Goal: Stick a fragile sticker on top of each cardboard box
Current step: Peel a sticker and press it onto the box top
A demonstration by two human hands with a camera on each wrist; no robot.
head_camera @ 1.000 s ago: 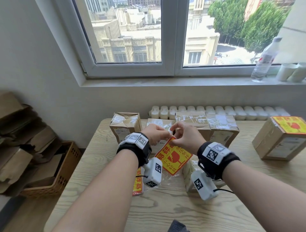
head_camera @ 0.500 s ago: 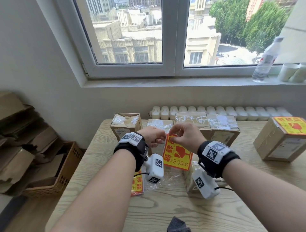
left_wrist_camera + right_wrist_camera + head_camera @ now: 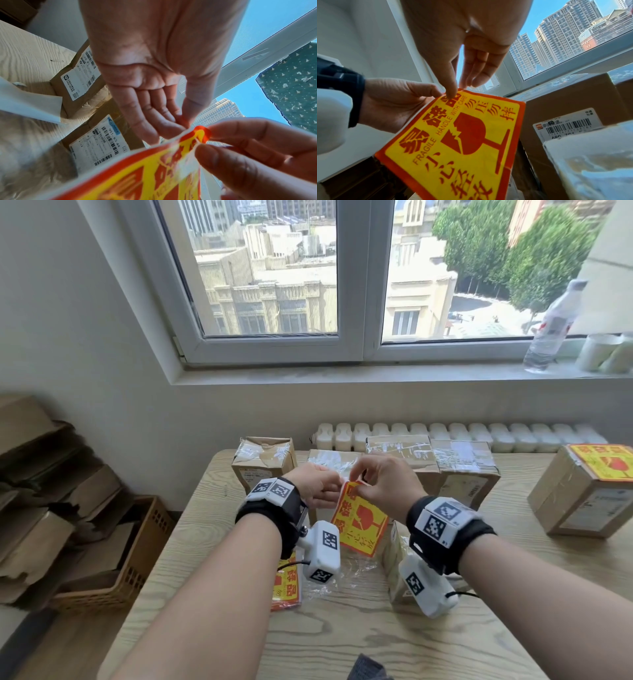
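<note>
Both hands pinch one top corner of the red-and-yellow fragile sticker [image 3: 359, 520], left hand [image 3: 317, 486], right hand [image 3: 387, 484], above the table [image 3: 342, 635]; it hangs steeper than a second ago.

Between my hands the fragile sticker [image 3: 359, 522] is glossy printed paper. Below my wrists the table [image 3: 342, 642] is matt pale wood grain, crinkly clear plastic film [image 3: 346, 573] on it. Beyond my fingers, brown cardboard boxes [image 3: 462, 470] wear shiny tape.
</note>
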